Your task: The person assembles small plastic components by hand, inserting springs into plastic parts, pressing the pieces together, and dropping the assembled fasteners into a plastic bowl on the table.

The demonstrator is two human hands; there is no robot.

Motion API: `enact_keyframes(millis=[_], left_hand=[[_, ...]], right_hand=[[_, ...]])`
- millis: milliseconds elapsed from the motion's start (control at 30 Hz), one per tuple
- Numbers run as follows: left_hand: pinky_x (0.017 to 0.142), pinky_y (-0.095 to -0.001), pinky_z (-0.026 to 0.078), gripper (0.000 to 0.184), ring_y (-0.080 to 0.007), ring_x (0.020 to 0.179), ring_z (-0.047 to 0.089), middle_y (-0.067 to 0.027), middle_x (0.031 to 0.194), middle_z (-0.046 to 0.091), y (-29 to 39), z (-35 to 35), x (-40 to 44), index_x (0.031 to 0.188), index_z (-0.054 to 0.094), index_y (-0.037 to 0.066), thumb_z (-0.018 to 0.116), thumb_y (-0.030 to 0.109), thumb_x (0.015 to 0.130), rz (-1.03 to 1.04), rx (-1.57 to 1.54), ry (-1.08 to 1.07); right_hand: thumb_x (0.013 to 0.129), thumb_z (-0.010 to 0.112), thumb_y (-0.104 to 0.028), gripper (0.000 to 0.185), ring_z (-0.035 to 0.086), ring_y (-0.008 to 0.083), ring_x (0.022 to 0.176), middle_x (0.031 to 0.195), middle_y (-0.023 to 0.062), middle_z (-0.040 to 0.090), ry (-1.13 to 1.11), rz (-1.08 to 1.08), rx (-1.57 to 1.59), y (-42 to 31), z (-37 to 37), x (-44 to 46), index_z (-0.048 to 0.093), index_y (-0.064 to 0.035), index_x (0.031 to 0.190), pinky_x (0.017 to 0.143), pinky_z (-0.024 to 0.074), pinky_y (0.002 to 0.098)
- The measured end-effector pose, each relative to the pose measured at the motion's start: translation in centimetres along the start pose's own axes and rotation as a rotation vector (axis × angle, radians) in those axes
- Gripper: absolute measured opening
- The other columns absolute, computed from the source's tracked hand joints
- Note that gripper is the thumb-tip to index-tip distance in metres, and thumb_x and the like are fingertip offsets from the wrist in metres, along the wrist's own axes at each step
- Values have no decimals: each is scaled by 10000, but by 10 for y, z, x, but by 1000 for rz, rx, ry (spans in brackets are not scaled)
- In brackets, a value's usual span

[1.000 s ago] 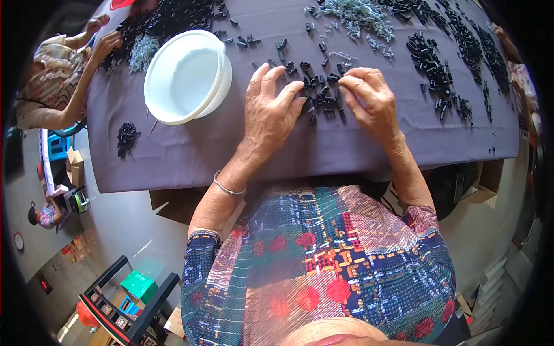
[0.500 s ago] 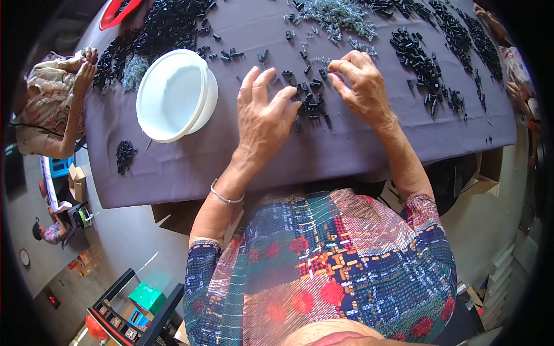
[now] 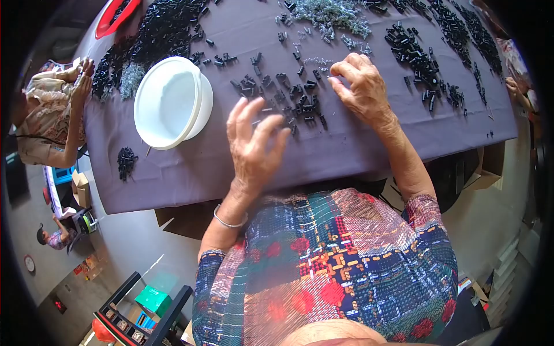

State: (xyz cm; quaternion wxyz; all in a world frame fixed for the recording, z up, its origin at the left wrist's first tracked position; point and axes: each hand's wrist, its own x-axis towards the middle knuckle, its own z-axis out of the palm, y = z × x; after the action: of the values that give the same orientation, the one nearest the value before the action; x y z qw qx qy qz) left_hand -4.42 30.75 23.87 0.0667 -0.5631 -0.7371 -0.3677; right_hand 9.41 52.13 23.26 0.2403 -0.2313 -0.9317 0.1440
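This looked like a small workshop, a room given over to sorting or piecing by hand. Heaps of small black parts (image 3: 412, 55) and a pile of clear, spring-like pieces (image 3: 334, 16) covered much of a cloth-draped table (image 3: 190, 187), with a white tub (image 3: 167, 104) standing among them. Other people sat around its edges, one at the left side (image 3: 52, 124), another at the right (image 3: 519, 86). Open cardboard boxes (image 3: 81, 189) and a wall clock (image 3: 29, 263) showed beyond.

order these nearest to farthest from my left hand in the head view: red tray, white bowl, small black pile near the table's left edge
1. White bowl, just left of the left hand
2. Small black pile, farther left, beyond the bowl
3. Red tray, top left
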Motion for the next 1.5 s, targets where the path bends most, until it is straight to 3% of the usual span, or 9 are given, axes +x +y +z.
enact_keyframes(millis=[400, 500, 700, 1000, 1100, 1233, 1300, 1367, 1500], left_hand=[[957, -436, 451, 279, -347, 1140, 547, -122, 1142, 617, 14, 3, -36, 951, 669, 72, 765, 4, 698, -67, -172, 24], [898, -415, 466, 274, -312, 1023, 586, -114, 1060, 633, 13, 4, -38, 949, 670, 67, 757, -13, 701, -74, -180, 94], [770, -375, 483, 264, -278, 857, 592, -112, 925, 628, 13, 7, -39, 951, 672, 51, 755, -21, 710, -185, -248, 176], [769, -331, 501, 249, -242, 869, 621, -99, 948, 639, 9, 6, -41, 955, 698, 53, 753, -25, 725, -203, -286, 156], [751, -319, 501, 248, -226, 855, 622, -95, 950, 639, 9, 5, -40, 959, 698, 55, 751, -25, 730, -203, -304, 161], [728, -326, 510, 234, -236, 836, 621, -105, 932, 634, 9, 3, -40, 951, 686, 48, 755, -12, 736, -244, -336, 177], [716, -312, 507, 228, -213, 827, 613, -101, 938, 631, 10, 0, -38, 960, 683, 40, 752, -10, 748, -248, -366, 169], [695, -262, 491, 227, -140, 818, 595, -76, 968, 629, 14, -5, -34, 989, 690, 31, 740, -18, 774, -230, -413, 140], [674, -286, 512, 261, -161, 768, 616, -83, 944, 640, 29, -10, -22, 974, 685, 39, 791, 25, 736, -352, -613, 82]], right_hand=[[805, 676, -165, 103, 568, 242, 952, 911, 51, 573, -24, 30, 34, -4, -1, -2, 642, -111, 885, 794, 455, 401], [796, 675, -111, 133, 568, 242, 890, 851, 55, 566, 9, -50, -12, -8, 4, 10, 640, -83, 921, 782, 460, 377], [808, 676, -216, 156, 591, 248, 989, 938, 61, 608, -197, -38, -184, -19, 8, 30, 647, -108, 916, 797, 485, 419], [787, 659, -120, 173, 617, 259, 964, 946, 76, 638, -99, -73, -189, -25, 20, 19, 644, -93, 957, 765, 513, 409], [769, 671, -118, 192, 623, 271, 894, 888, 78, 643, 5, -52, 57, -22, 13, 14, 661, -88, 958, 739, 514, 386], [827, 727, -78, 152, 595, 110, 692, 783, 12, 644, -221, 433, 1095, -40, -13, -5, 668, -22, 955, 633, 485, 239], [840, 735, -57, 157, 582, 67, 704, 809, 10, 656, -225, 457, 1352, -46, -13, -19, 670, -7, 974, 619, 472, 200], [843, 732, -52, 160, 583, 72, 701, 812, 15, 658, -202, 531, 1452, -58, -13, -29, 669, -3, 982, 620, 474, 202], [848, 730, -56, 155, 587, 74, 711, 819, 14, 660, -198, 558, 1458, -75, -12, -43, 672, -7, 983, 636, 481, 206]])
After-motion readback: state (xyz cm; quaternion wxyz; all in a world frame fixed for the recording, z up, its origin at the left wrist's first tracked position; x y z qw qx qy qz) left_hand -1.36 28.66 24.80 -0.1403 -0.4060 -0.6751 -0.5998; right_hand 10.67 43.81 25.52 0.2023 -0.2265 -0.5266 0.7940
